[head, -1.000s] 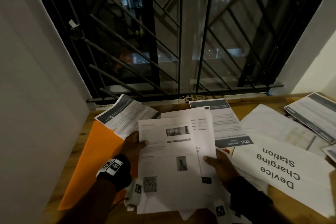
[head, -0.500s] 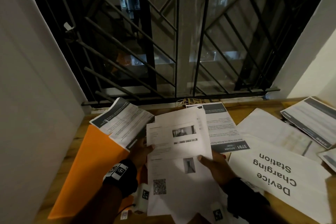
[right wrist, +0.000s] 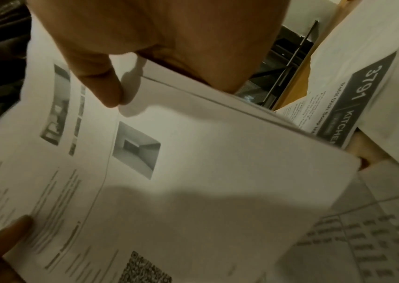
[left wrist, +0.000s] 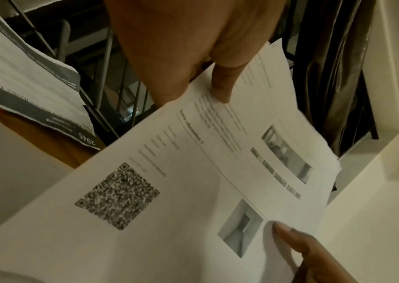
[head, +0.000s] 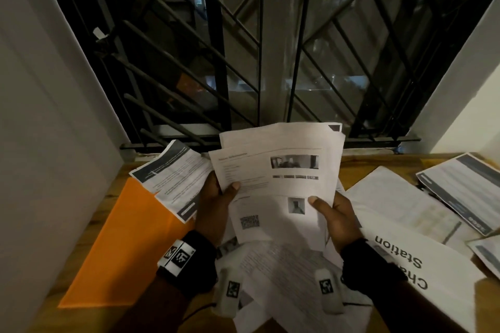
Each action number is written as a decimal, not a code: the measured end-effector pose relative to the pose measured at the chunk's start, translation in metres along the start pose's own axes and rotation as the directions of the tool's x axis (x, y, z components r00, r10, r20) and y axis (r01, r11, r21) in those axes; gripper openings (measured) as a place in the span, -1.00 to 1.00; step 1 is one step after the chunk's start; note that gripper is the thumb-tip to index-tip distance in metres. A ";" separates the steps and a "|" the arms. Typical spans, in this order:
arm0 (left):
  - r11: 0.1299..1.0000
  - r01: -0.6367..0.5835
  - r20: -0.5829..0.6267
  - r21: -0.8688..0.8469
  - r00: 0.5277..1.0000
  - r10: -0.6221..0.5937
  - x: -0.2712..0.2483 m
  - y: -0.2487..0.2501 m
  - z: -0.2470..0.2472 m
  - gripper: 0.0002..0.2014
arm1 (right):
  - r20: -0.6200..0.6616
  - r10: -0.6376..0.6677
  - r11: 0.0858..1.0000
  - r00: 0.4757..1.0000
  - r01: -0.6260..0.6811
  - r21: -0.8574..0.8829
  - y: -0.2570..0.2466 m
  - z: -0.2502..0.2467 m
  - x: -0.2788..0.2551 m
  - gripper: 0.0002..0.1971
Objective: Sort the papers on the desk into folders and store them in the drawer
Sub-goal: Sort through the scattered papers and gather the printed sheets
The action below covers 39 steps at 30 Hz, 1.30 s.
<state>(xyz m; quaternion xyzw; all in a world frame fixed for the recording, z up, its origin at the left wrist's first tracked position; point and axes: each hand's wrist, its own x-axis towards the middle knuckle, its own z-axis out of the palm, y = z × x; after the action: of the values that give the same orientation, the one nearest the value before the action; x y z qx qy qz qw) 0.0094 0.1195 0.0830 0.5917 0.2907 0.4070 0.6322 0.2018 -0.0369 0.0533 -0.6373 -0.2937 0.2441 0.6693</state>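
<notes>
Both hands hold up a stack of white printed papers (head: 278, 170) above the desk, tilted toward the window. The top sheet (left wrist: 193, 181) carries small photos and a QR code. My left hand (head: 216, 197) grips the stack's left edge, thumb on top. At the right edge my right hand (head: 332, 213) pinches it, thumb on the front (right wrist: 106, 86). An orange folder (head: 119, 246) lies flat on the desk at the left, partly under dark-headed sheets (head: 173, 178). More loose papers (head: 284, 278) lie under the wrists.
To the right lie a "Device Charging Station" sign (head: 400, 265), a table sheet (head: 400, 203) and dark-headed sheets (head: 460, 189). A "3791 Kitchen" sheet (right wrist: 363, 95) lies behind the stack. A barred window (head: 259, 48) backs the wooden desk (head: 86, 235); a white wall (head: 40, 143) stands at the left.
The stack has been lifted off the desk and tilted up toward the window. Both thumbs have slid higher on the sheets. The camera has moved nearer.
</notes>
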 end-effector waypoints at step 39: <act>-0.091 0.078 -0.111 0.993 0.886 -0.451 -0.083 -0.119 0.029 0.24 | -0.280 0.170 0.958 0.945 -0.225 -0.176 0.056 -0.137 -0.013 -0.66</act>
<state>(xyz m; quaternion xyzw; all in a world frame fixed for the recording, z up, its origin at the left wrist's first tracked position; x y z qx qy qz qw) 0.0131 0.0370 -0.0401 0.8361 0.5169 -0.1417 0.1169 0.2920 -0.1390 -0.0056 -0.7560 -0.1606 0.1922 0.6048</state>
